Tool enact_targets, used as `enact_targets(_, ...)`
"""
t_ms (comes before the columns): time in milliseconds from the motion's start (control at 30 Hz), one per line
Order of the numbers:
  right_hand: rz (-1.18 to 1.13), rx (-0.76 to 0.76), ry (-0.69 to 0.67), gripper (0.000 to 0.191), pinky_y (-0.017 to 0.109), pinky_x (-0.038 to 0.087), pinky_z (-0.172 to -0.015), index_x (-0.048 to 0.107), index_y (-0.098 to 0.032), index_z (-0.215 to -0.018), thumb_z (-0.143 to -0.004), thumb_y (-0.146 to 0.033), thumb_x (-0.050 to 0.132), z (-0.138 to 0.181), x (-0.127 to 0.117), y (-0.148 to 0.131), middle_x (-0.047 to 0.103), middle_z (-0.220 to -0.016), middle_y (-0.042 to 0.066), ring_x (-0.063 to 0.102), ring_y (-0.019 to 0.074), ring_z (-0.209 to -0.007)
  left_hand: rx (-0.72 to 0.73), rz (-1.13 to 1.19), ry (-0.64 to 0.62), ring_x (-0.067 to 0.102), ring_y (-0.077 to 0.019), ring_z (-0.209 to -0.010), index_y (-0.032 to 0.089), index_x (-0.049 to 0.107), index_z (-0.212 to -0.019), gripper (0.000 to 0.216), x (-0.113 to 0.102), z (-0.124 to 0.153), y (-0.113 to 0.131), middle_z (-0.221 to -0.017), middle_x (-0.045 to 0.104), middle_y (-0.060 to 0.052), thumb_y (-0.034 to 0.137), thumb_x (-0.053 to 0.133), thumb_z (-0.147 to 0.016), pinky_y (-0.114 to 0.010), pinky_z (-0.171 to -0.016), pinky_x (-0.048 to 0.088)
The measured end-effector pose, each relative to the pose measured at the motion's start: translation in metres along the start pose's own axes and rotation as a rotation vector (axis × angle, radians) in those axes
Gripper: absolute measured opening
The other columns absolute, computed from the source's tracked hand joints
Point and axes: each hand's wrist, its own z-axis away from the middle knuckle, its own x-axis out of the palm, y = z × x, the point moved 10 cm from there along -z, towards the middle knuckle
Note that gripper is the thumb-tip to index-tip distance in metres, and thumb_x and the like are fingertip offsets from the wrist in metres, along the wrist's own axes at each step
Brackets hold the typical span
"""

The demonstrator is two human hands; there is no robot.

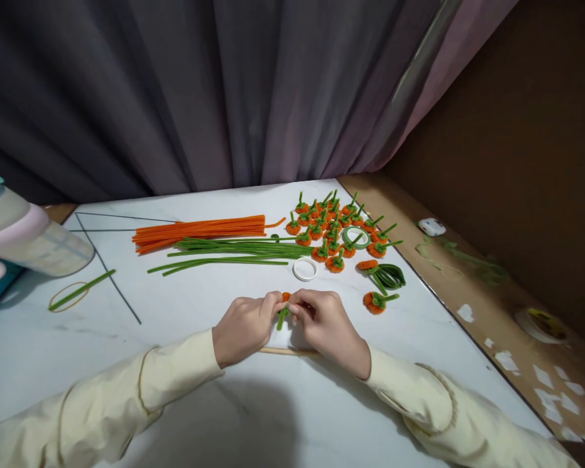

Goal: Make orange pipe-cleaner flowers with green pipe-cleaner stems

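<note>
Between my fingertips, over the white table, is a small orange pipe-cleaner pumpkin [286, 297] with a green stem [282, 318] that points toward me. My left hand [247, 328] pinches it from the left. From the right, my right hand [327, 325] grips it with thumb and forefinger. The fingers cover most of the pumpkin. Under the hands lies a thin tan stick [287, 351]. Just beyond them rests a white ring [305, 268]. Several similar pumpkins [335, 261] with green stems stand in a cluster at the back right.
Orange pipe cleaners [199, 231] and green pipe cleaners [238, 247] lie in bundles behind my hands. A roll of green tape [355, 237] sits among the pumpkins. Looped green pipe cleaners [392, 276] lie at right. A large bottle [39, 234] stands at left, and a dark curtain [185, 91] hangs behind.
</note>
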Motion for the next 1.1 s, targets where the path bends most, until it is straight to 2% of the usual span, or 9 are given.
enact_targets(133,-0.104,0.154,-0.052,0.018,0.019,0.035,-0.050,0.059,-0.014,-0.061,-0.073,-0.006,0.048,-0.001,0.003,0.013,0.057,-0.051,-0.001,0.048,0.0094,-0.048,0.021,0.073,-0.032,0.051,-0.0118,-0.037,0.017,0.045,-0.087,0.020,0.001,-0.002,0.002,-0.050,0.053,0.005,0.020,0.027,-0.097,-0.022,-0.041,0.030)
enact_targets(200,-0.134,0.181,-0.044,0.018,0.020,0.036,-0.050,0.058,-0.014,-0.060,-0.073,-0.007,0.049,-0.002,0.001,0.015,0.056,-0.051,-0.001,0.048,0.0098,-0.049,-0.107,0.126,-0.113,0.052,-0.0117,-0.039,0.017,0.045,-0.090,0.021,0.004,-0.003,-0.009,-0.057,0.057,0.003,0.022,0.026,-0.097,-0.022,-0.043,0.031)
enact_targets(267,-0.157,0.194,-0.019,0.018,0.020,0.036,-0.051,0.056,-0.015,-0.059,-0.073,-0.009,0.049,-0.003,-0.002,0.017,0.055,-0.050,-0.002,0.048,0.0102,-0.049,-0.307,0.219,-0.181,0.053,-0.0117,-0.042,0.018,0.044,-0.093,0.021,0.007,-0.001,-0.027,-0.065,0.058,0.002,0.023,0.023,-0.096,-0.022,-0.045,0.034)
enact_targets(333,-0.187,0.218,-0.002,0.017,0.021,0.036,-0.050,0.056,-0.015,-0.058,-0.073,-0.010,0.049,-0.003,-0.003,0.020,0.055,-0.050,-0.002,0.048,0.0104,-0.048,-0.456,0.336,-0.224,0.053,-0.0124,-0.046,0.020,0.042,-0.088,0.022,0.009,0.003,-0.038,-0.063,0.055,0.003,0.024,0.022,-0.095,-0.022,-0.048,0.035)
enact_targets(433,-0.251,0.267,-0.007,0.015,0.021,0.035,-0.050,0.056,-0.015,-0.060,-0.074,-0.014,0.051,-0.003,-0.001,0.024,0.054,-0.050,-0.002,0.047,0.0107,-0.049,-0.520,0.444,-0.314,0.048,-0.0138,-0.046,0.022,0.037,-0.073,0.025,0.016,0.006,-0.038,-0.053,0.044,0.005,0.028,0.024,-0.094,-0.023,-0.050,0.034)
enact_targets(567,-0.352,0.312,-0.010,0.016,0.022,0.035,-0.050,0.057,-0.015,-0.061,-0.075,-0.021,0.053,-0.001,0.004,0.028,0.053,-0.050,-0.002,0.046,0.0103,-0.048,-0.543,0.499,-0.394,0.048,-0.0141,-0.046,0.022,0.036,-0.069,0.024,0.025,0.009,-0.031,-0.051,0.046,0.004,0.027,0.025,-0.091,-0.024,-0.053,0.034)
enact_targets(700,-0.459,0.332,-0.015,0.016,0.021,0.033,-0.045,0.058,-0.015,-0.064,-0.076,-0.025,0.055,0.000,0.008,0.030,0.052,-0.051,-0.002,0.042,0.0083,-0.045,-0.585,0.574,-0.343,0.044,-0.0121,-0.043,0.022,0.038,-0.070,0.022,0.025,0.011,-0.031,-0.050,0.046,0.006,0.028,0.028,-0.089,-0.022,-0.051,0.034)
enact_targets(900,-0.567,0.471,-0.123,0.029,0.018,0.027,-0.031,0.057,-0.014,-0.066,-0.080,-0.039,0.054,0.008,0.020,0.034,0.047,-0.043,-0.005,0.035,0.0049,-0.030,-0.661,0.595,-0.162,0.037,-0.0090,-0.043,0.020,0.043,-0.067,0.018,0.016,0.011,-0.045,-0.050,0.041,0.007,0.024,0.037,-0.084,-0.019,-0.046,0.030)
enact_targets(1100,-0.610,0.485,-0.157,0.029,0.015,0.029,-0.028,0.057,-0.014,-0.066,-0.080,-0.040,0.055,0.012,0.027,0.031,0.049,-0.044,-0.006,0.039,0.0043,-0.028,-0.688,0.634,-0.152,0.035,-0.0083,-0.043,0.019,0.043,-0.065,0.018,0.018,0.012,-0.046,-0.050,0.039,0.007,0.023,0.038,-0.082,-0.018,-0.044,0.028)
